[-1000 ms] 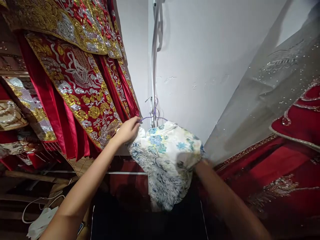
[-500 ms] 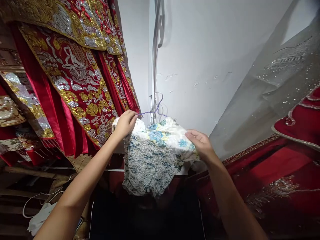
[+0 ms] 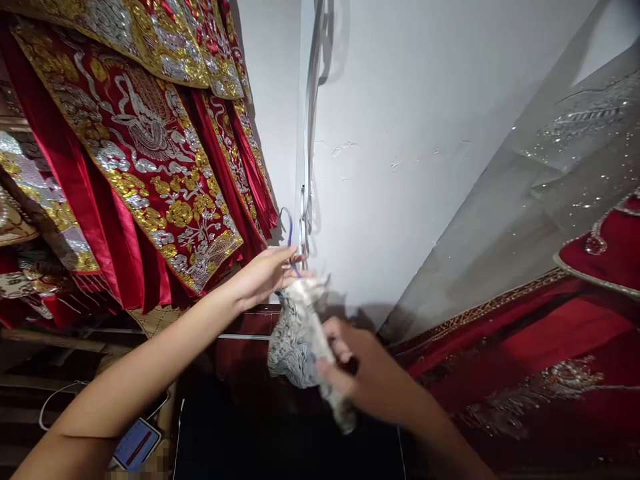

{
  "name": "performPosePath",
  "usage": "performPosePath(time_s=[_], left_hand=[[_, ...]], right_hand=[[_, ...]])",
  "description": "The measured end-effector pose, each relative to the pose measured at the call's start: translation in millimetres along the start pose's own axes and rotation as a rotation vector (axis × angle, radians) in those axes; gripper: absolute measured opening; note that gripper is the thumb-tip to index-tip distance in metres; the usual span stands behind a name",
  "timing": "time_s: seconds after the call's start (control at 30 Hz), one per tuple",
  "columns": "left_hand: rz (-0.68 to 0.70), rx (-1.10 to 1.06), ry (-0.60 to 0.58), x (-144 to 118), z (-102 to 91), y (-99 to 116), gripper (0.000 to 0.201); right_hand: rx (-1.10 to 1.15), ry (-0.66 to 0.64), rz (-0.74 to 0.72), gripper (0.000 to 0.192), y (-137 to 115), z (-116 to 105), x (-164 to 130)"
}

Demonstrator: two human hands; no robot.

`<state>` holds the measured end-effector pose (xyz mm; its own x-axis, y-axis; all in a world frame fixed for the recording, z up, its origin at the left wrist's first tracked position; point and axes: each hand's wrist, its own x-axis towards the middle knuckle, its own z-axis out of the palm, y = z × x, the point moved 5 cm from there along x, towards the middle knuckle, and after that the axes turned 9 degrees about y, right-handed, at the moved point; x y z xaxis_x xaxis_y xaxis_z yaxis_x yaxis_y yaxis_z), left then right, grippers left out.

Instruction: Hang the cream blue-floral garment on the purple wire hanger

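A purple hanger point(image 3: 291, 230) stands upright with its hook showing above my left hand point(image 3: 267, 275). The fingers of that hand are closed around the hanger at the neck, by the garment's top edge. From the hanger hangs a patterned floral garment point(image 3: 293, 340), whitish with grey-blue print, turned edge-on and bunched. My right hand point(image 3: 367, 377) is on the garment's right side, its thumb and fingers closed on the fabric; motion smears this part. Part of the cloth is hidden behind my right fingers.
Red costumes with gold and silver embroidery point(image 3: 165, 153) hang at the left. A white wall point(image 3: 400, 120) with a vertical metal rail point(image 3: 309, 100) stands ahead. Sheer sequinned fabric point(image 3: 565, 160) and red cloth point(image 3: 540, 333) fill the right. A lit phone point(image 3: 137, 443) lies lower left.
The garment has turned from facing me to edge-on and bunched. My left hand has moved right and down to the hanger's neck; my right hand has moved inward and down with the fabric.
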<state>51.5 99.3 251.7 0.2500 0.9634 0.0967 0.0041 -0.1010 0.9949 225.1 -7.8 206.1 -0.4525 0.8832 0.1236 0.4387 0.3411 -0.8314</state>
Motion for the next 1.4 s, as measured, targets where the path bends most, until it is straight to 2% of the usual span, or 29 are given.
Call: performPosePath(time_s=[0.07,0.13,0.17,0.23,0.3,0.33,0.43,0.5,0.57,0.63,0.7,0.77,0.87,1.03,1.1,1.2,1.3,1.4], left_hand=[[-0.135,0.023,-0.086,-19,-1.2,-11,0.034],[-0.154,0.198,-0.177,-39,-9.0,-13,0.039],[-0.116,0.312,-0.212,-47,-14.4,-9,0.04],[0.035,0.518,-0.218,-57,-26.9,7,0.036],[0.21,0.642,-0.142,-54,-39.7,30,0.031],[0.281,0.669,-0.091,-49,-45.9,41,0.029],[0.418,0.686,0.074,-17,-64.9,64,0.03],[0.487,0.692,0.245,10,-79.3,72,0.031],[0.552,0.708,0.41,33,-89.8,74,0.031],[0.652,0.726,0.499,46,-90.3,75,0.026],[0.801,0.758,0.506,47,-80.2,77,0.022],[0.937,0.809,0.481,38,-65.2,74,0.022],[0.969,0.882,0.491,17,-46.5,54,0.025],[0.838,0.829,0.641,-3,-30.2,-18,0.044],[0.776,0.711,0.762,0,-32.0,-48,0.05],[0.656,0.463,0.937,13,-44.1,-83,0.051],[0.517,0.24,0.923,32,-54.5,-104,0.037],[0.407,0.013,0.868,37,-56.9,-118,0.018]], right_hand=[[0.02,-0.172,-0.054,0.025,-4,26,2],[0.055,-0.169,-0.114,0.029,5,28,9],[0.04,-0.067,-0.138,0.029,14,20,16],[-0.054,0.277,-0.172,0.033,34,-8,33],[-0.142,0.559,-0.191,0.042,51,-36,48],[-0.144,0.621,-0.189,0.041,58,-45,56],[0.099,0.587,-0.13,0.032,71,-59,85],[0.366,0.548,-0.081,0.033,71,-63,101],[0.579,0.575,-0.062,0.033,66,-71,113],[0.71,0.644,-0.063,0.031,62,-85,122],[0.776,0.736,-0.082,0.03,61,-102,125],[0.799,0.821,-0.103,0.03,65,-117,120],[0.786,0.919,-0.094,0.032,80,-122,102],[0.712,0.97,0.007,0.038,100,-91,72],[0.664,1.0,-0.002,0.038,100,-81,68],[0.614,1.022,-0.038,0.038,99,-79,70],[0.623,1.025,-0.004,0.041,105,-86,75],[0.563,1.041,0.051,0.047,114,-88,72]])
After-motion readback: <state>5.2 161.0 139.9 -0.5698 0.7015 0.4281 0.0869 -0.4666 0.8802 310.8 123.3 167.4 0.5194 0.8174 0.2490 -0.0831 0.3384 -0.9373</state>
